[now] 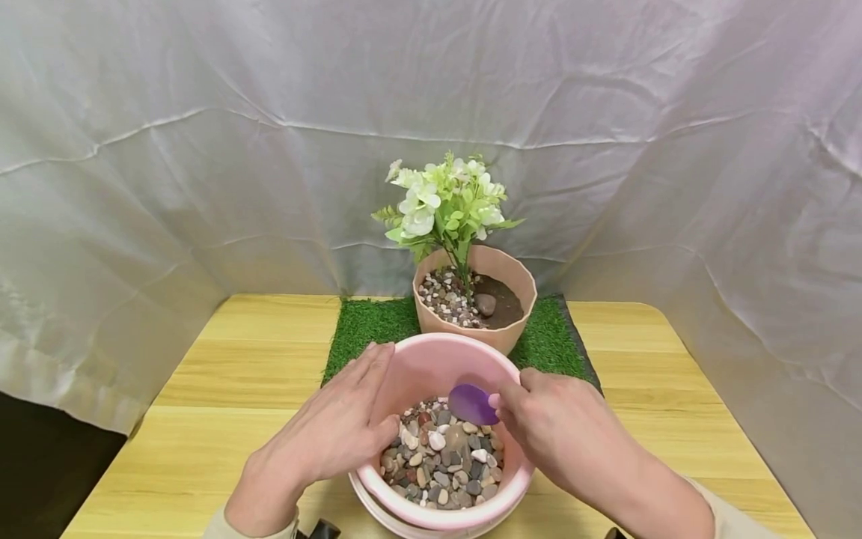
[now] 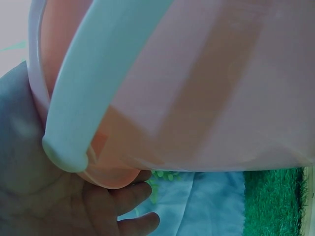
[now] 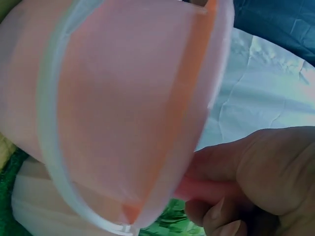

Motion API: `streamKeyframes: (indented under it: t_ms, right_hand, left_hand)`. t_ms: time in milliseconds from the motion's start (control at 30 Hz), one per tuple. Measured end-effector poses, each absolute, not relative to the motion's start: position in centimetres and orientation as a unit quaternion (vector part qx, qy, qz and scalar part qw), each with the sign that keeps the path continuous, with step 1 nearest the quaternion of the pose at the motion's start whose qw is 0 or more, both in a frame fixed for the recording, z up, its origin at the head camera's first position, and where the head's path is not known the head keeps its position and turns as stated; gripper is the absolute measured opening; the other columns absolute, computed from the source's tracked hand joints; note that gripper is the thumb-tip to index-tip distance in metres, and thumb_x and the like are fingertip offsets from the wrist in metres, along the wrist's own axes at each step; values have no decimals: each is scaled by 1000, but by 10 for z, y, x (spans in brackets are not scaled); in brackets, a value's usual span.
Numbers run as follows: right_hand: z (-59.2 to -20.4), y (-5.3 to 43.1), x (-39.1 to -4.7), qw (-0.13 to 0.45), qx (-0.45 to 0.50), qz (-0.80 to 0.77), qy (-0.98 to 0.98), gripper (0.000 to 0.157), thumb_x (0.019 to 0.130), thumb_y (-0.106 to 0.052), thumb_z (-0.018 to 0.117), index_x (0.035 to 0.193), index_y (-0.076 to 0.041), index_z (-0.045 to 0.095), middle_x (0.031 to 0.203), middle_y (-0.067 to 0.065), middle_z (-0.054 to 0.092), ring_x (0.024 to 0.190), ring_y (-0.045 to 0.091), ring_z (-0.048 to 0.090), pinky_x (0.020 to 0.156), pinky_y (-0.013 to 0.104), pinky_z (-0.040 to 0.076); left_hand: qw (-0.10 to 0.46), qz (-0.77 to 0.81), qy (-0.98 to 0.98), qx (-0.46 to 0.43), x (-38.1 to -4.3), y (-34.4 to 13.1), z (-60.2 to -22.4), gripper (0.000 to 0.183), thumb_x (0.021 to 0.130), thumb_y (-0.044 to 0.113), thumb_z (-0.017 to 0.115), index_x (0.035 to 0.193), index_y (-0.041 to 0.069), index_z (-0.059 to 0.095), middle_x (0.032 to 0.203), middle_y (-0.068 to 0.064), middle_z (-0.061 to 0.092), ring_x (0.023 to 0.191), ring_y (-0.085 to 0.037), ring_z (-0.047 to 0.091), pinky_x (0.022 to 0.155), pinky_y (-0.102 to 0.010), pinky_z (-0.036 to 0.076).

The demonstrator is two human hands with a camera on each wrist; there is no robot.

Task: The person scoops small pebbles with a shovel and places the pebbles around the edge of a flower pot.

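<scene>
Pebbles [image 1: 441, 471] held in pink bucket [image 1: 424, 367], front centre | left hand [image 1: 330, 430] rested on bucket's left side, fingers straight | purple scoop [image 1: 471, 404] gripped by right hand [image 1: 572, 427], fingers curled; pebbles could be spilled if scoop is jarred | far edge crowded by flowerpot [image 1: 496, 341]; open room left above.

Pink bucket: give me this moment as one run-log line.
Left hand: rests on pink bucket | Right hand: grips purple scoop inside bucket | Pebbles: in bucket | Planter: beyond bucket, soil partly bare
</scene>
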State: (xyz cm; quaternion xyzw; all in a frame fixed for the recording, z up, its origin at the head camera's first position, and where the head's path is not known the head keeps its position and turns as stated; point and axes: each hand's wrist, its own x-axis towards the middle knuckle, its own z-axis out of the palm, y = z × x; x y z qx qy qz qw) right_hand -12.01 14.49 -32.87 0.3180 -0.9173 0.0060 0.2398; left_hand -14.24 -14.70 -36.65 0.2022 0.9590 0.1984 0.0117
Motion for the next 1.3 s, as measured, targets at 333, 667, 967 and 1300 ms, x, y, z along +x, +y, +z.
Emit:
streamKeyframes:
  t_ms: [333, 667, 967, 1300]
  right_hand:
    - [-334, 141, -125, 227, 311, 12, -923, 19, 93, -24, 79, 82, -13, 68, 66, -6, 46, 51, 7, 39, 41, 24, 38]
    - [-343, 134, -137, 174, 321, 60, -929, 17, 95, -27, 78, 84, -18, 70, 71, -8, 57, 55, 7, 51, 48, 23, 48]
    - [-345, 119, -141, 149, 338, 59, -927, 22, 99, -33, 73, 83, -17, 68, 68, -9, 54, 53, 11, 50, 46, 28, 46]
    - [-340, 116, -147, 85, 313, 91, -941, 29, 97, -32, 76, 72, -20, 65, 59, -11, 53, 50, 8, 50, 48, 28, 49]
  left_hand:
    - [11, 201, 959, 201, -142, -147, -366, 92, 96, 42, 63, 169, 6, 19, 175, -13, 18, 163, -30, 18, 132, -52, 21]
    - [11, 202, 959, 199, -142, -147, -366, 93, 96, 43, 63, 169, 6, 18, 175, -14, 17, 163, -31, 19, 132, -53, 21]
    - [10, 202, 958, 203, -143, -147, -365, 94, 95, 42, 64, 168, 4, 20, 175, -16, 18, 163, -31, 19, 132, -52, 23]
    - [14, 202, 958, 202, -143, -146, -365, 94, 95, 42, 64, 168, 4, 19, 175, -16, 18, 163, -31, 19, 132, -52, 23]
